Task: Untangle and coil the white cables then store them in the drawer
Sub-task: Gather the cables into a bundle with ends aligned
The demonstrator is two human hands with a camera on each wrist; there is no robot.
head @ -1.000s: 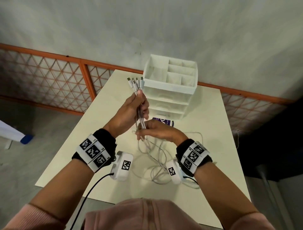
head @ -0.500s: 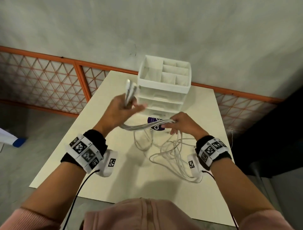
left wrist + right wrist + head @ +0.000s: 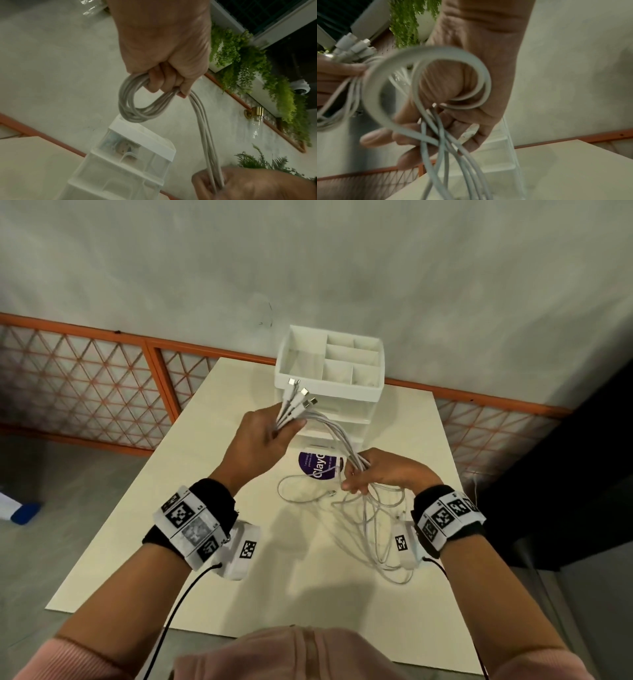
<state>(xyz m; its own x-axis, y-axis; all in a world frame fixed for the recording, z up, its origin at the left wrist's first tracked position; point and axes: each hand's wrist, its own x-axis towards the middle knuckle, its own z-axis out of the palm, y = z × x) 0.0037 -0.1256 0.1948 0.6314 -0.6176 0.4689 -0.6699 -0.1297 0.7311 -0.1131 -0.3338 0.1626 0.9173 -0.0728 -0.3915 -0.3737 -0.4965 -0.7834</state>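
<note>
White cables (image 3: 337,436) run between both hands — left hand (image 3: 263,440) clenched near the plugs, right hand (image 3: 380,472) curled round the strands, slack drooping below. Left wrist: a loop (image 3: 137,104) hangs beneath clamped fingers (image 3: 161,79). Right wrist: strands (image 3: 443,132) cross its curled fingers (image 3: 412,136), drawer unit (image 3: 496,155) beyond.

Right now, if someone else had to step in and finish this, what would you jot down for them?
Left hand: grips the white cables just below their plug ends, with a first loop wound at the fist, as the left wrist view shows.
Right hand: fingers curled round the same bundle further along, feeding it.
The rest of the cables trails loose on the table, over a purple sticker.
The drawer unit stands at the table's far edge, drawers shut.
Done: ends gathered, coiling begun.
Left: finish the coil, open a drawer, put it in.
</note>
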